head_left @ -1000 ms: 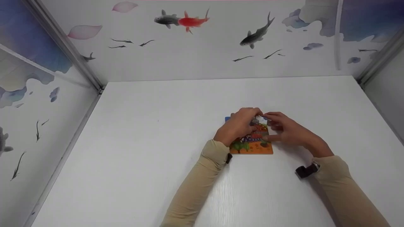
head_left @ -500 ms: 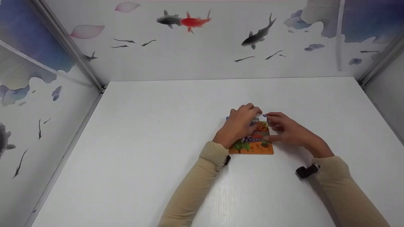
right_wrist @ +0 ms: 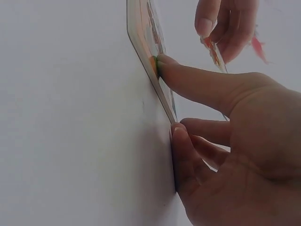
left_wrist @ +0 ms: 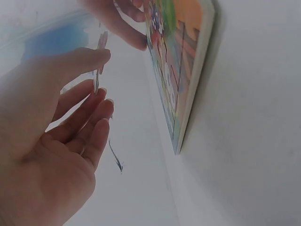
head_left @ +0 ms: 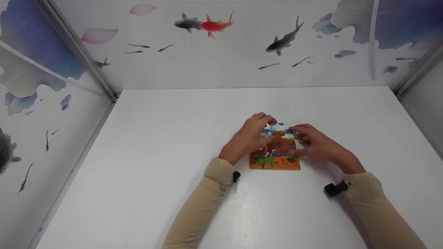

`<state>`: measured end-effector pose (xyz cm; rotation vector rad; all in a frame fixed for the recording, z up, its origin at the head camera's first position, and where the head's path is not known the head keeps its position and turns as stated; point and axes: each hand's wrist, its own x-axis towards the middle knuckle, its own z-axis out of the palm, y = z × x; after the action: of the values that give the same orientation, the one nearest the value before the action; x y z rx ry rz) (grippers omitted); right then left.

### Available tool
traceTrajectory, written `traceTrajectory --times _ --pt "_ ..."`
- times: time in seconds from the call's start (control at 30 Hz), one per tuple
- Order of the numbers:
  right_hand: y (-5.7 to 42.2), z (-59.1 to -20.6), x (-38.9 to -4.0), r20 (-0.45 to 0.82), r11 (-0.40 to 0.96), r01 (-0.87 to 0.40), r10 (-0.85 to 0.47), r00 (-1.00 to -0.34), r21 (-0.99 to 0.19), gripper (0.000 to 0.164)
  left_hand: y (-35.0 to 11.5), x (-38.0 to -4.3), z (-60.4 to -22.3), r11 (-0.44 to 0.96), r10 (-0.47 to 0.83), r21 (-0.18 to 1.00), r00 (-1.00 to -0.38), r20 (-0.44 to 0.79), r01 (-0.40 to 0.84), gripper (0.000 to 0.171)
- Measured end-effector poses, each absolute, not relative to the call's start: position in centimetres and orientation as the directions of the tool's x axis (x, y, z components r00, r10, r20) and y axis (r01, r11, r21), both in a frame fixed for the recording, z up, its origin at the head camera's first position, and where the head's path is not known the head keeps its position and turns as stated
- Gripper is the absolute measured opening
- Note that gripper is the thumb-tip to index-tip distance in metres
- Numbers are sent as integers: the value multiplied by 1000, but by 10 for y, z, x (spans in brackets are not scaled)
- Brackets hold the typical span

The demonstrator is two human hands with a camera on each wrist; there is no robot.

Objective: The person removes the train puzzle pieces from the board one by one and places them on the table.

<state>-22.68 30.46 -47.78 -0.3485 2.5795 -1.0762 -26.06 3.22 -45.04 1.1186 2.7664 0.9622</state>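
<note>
The left hand (head_left: pixel 247 136) pinches a thin picture piece (right_wrist: pixel 215 54) between thumb and fingers, above the picture board (head_left: pixel 275 164), which lies on the white desk (head_left: pixel 155 155). The right hand (head_left: pixel 320 145) grips the board's right edge, thumb on its face. In the head view, the left hand and piece block sight of the board's upper left part. Black straps (head_left: pixel 335 189) show at both tan sleeves (head_left: pixel 367 188); behind the desk stands a wall (head_left: pixel 207 69) printed with fish
</note>
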Motion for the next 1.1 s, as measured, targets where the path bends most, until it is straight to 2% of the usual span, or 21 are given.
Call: traceTrajectory --times 0.3,0.7,1.1 --pt "297 -472 -224 -173 699 -130 -346 -922 -703 73 0 -257 -448 573 623 527 -752 216 627 43" --pt "296 -468 -222 -120 706 -186 -359 -926 -683 57 -36 -260 -450 609 569 540 -795 212 580 41" --pt "294 -469 -222 -153 725 -168 -355 -922 -668 56 -53 -267 -459 674 546 525 -829 120 520 40"
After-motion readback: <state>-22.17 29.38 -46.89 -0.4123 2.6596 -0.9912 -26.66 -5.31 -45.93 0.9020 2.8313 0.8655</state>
